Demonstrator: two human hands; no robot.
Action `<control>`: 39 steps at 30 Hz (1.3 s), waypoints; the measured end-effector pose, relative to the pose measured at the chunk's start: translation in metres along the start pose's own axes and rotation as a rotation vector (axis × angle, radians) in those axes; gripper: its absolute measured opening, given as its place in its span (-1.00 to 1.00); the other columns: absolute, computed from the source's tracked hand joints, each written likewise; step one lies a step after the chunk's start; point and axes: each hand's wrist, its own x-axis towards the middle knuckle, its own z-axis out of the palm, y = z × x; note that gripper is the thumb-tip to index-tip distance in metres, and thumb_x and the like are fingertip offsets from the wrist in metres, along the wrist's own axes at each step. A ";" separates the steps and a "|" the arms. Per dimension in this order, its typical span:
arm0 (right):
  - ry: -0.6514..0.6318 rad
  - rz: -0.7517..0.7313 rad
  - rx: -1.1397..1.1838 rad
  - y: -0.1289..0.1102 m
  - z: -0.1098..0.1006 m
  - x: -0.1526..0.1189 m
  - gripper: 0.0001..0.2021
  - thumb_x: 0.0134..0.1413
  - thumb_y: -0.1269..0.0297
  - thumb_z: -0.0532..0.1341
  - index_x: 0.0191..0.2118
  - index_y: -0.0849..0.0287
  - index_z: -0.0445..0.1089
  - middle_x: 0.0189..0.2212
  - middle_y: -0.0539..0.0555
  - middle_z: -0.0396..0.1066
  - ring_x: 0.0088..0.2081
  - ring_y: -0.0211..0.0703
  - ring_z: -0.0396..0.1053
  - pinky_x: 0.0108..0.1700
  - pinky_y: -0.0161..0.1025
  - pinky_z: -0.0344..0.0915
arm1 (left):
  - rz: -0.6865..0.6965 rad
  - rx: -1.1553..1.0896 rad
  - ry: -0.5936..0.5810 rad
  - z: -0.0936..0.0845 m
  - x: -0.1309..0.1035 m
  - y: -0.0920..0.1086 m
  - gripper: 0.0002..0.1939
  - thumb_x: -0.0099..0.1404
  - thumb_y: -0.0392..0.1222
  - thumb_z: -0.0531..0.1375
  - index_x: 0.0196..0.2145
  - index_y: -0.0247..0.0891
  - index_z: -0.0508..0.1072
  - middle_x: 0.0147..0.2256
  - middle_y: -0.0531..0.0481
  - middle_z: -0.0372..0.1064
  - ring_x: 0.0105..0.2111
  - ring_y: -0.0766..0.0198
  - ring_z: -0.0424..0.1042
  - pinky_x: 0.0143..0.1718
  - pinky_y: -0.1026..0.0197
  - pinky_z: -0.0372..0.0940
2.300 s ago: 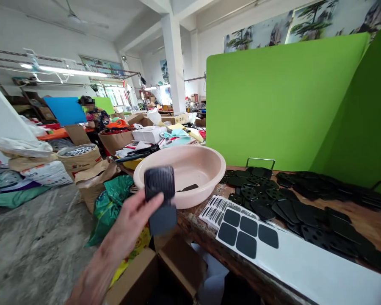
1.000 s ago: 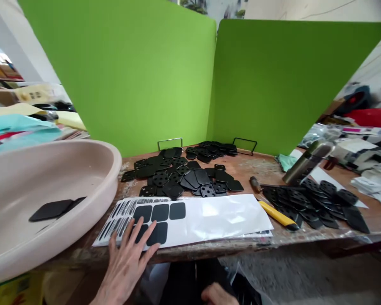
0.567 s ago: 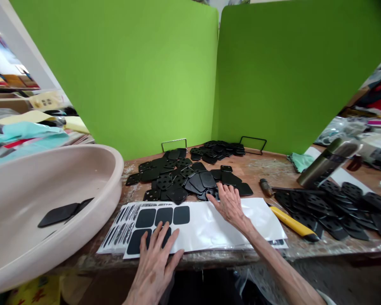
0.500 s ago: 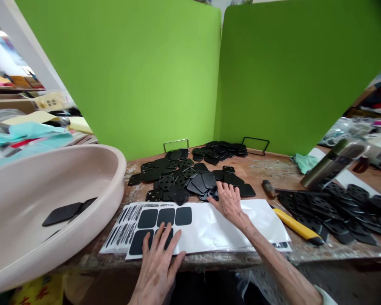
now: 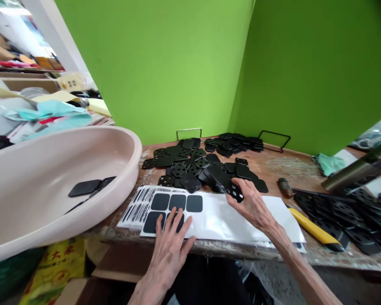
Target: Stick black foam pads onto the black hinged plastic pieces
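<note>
My left hand (image 5: 169, 241) lies with fingers spread on a white backing sheet (image 5: 214, 216), over the lower black square pads. Several rounded black square stickers (image 5: 194, 203) sit at the sheet's left part; the right part is bare white. Between thumb and fingers, my right hand (image 5: 249, 203) grips a black plate with holes (image 5: 234, 192), just above the sheet's far edge. Behind it spreads a pile of black plates (image 5: 190, 167), some with holes, some plain. More printed sheets (image 5: 133, 212) lie underneath at the left.
A pale pink basin (image 5: 127, 169) with some black plates stands at the left. To the right are a yellow-handled cutter (image 5: 316, 228), a small brown bottle (image 5: 285, 187), a metal flask (image 5: 358, 169) and another heap of black plates (image 5: 336, 216). Green panels (image 5: 165, 72) rise behind.
My right hand has picked a holed black plate from the pile and drawn it back toward the sheet. My left hand stays on the pads. The view has shifted left.
</note>
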 end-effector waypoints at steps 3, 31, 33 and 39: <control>0.005 0.006 -0.022 0.001 0.007 -0.030 -0.66 0.07 0.25 0.15 -0.01 0.20 0.25 -0.14 0.18 0.34 -0.06 0.04 0.25 0.00 -0.04 0.20 | -0.033 -0.043 -0.027 -0.007 0.000 0.005 -0.60 0.33 -0.15 0.07 0.11 -0.19 0.29 0.17 -0.22 0.21 0.21 -0.07 0.08 0.12 -0.30 0.01; -0.389 -0.320 0.088 -0.076 0.076 0.040 -0.83 -0.02 0.51 0.15 -0.28 0.16 0.35 -0.34 0.02 0.32 -0.25 -0.16 0.23 -0.23 -0.27 0.13 | -0.303 -0.274 0.040 0.003 0.041 -0.019 -0.69 0.30 -0.20 0.07 -0.01 -0.21 0.39 -0.02 -0.18 0.25 -0.06 0.01 0.19 -0.07 -0.12 0.24; -0.407 -0.331 0.104 -0.075 0.077 0.045 -0.87 -0.03 0.50 0.16 -0.31 0.17 0.33 -0.37 -0.01 0.31 -0.29 -0.21 0.24 -0.28 -0.31 0.12 | -0.303 -0.281 0.038 0.003 0.042 -0.020 -0.69 0.30 -0.20 0.06 -0.01 -0.23 0.39 -0.03 -0.18 0.24 -0.05 0.01 0.18 -0.06 -0.12 0.24; -0.432 -0.362 0.142 -0.070 0.082 0.055 -0.91 -0.06 0.47 0.17 -0.36 0.18 0.30 -0.41 -0.04 0.31 -0.35 -0.26 0.23 -0.34 -0.35 0.11 | -0.314 -0.287 0.029 0.002 0.042 -0.019 -0.69 0.30 -0.22 0.07 -0.02 -0.23 0.39 -0.02 -0.18 0.22 -0.05 0.01 0.17 -0.04 -0.12 0.24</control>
